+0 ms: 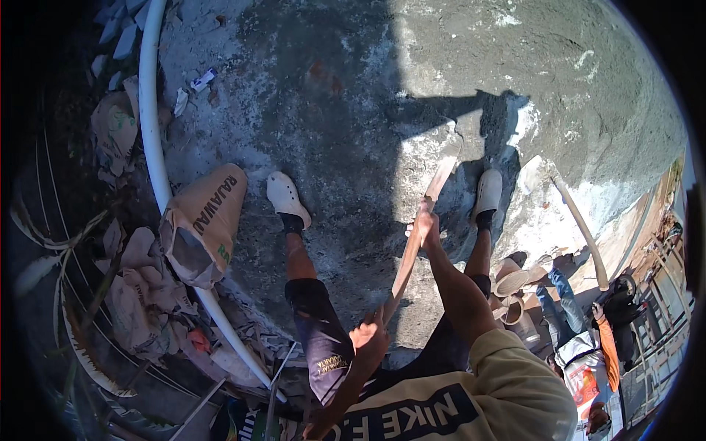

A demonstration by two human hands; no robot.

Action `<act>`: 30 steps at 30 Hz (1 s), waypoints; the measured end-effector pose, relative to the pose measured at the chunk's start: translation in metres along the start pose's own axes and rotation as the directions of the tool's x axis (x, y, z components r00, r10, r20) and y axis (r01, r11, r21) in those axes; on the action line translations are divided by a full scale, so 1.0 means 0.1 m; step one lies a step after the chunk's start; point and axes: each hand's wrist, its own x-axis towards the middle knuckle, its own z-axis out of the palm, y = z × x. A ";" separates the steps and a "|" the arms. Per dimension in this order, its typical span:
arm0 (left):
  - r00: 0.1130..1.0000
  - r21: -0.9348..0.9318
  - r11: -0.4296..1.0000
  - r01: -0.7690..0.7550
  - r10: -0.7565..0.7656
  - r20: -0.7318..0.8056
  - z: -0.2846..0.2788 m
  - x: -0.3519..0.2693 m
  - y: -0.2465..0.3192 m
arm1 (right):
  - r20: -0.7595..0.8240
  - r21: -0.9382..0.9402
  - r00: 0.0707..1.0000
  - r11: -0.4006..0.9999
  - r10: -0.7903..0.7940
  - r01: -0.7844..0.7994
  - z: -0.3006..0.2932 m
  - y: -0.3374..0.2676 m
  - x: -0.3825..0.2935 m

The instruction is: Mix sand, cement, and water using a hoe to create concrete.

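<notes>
Both hands grip a long wooden tool handle (407, 259) that slants up and to the right, away from my body. My left hand (370, 337) is closed around its near end, close to my left thigh. Farther along, my right hand (426, 227) holds the shaft about midway. The handle's far end reaches the rough grey cement surface (331, 127) between my feet; the tool's head is hard to make out there. My left clog (288, 195) and right clog (488, 190) stand on either side of the handle.
A second tool, apparently a hoe (579, 220), lies to the right. Buckets (510, 284) and another person (576, 344) are beyond it. On the left, an opened paper sack (207, 220) leans over a white pipe (151, 110), with crumpled sacks (138, 297) and rubble alongside.
</notes>
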 end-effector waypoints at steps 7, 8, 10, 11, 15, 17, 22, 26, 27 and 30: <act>0.983 0.042 0.992 0.118 -0.111 -0.148 -0.18 -1.71 -0.52 | 0.077 0.109 0.944 0.939 0.320 -0.327 0.03 0.87 -1.79; 0.978 0.038 0.987 0.153 -0.146 -0.151 -0.17 -2.07 -0.63 | 0.066 0.036 0.921 0.921 0.384 -0.387 0.07 0.94 -2.09; 0.967 0.023 0.976 0.215 -0.210 -0.144 -0.13 -2.66 -0.76 | 0.161 0.040 0.912 0.921 0.377 -0.388 0.00 1.27 -2.41; 0.961 0.011 0.971 0.240 -0.236 -0.142 -0.08 -2.82 -0.78 | 0.204 0.029 0.914 0.932 0.350 -0.362 -0.03 1.36 -2.45; 0.953 -0.054 0.972 0.229 -0.235 -0.193 -0.02 -2.52 -0.79 | 0.164 0.028 0.922 0.933 0.350 -0.359 0.21 1.00 -2.37; 0.961 -0.069 0.982 0.174 -0.185 -0.207 -0.14 -1.84 -0.76 | 0.256 0.142 0.915 0.925 0.311 -0.354 0.51 0.58 -1.97; 0.813 -0.203 0.970 -0.135 -0.008 -0.582 -0.63 0.62 -0.28 | 0.142 0.136 0.952 0.958 -0.271 0.253 1.55 -1.12 -0.34; 0.842 -0.343 0.926 -0.157 -0.056 -0.536 -1.32 1.70 0.50 | 0.303 -0.310 0.718 0.647 -0.627 0.696 1.87 -2.44 0.63; 0.873 -0.378 0.909 -0.174 -0.035 -0.487 -1.37 1.78 0.69 | 0.391 -0.392 0.511 0.364 -0.765 0.845 1.71 -2.71 0.91; 0.921 -0.314 0.949 0.010 -0.132 -0.368 -1.04 1.45 0.04 | 0.242 -0.375 0.912 0.835 -0.331 0.403 2.15 -1.77 0.33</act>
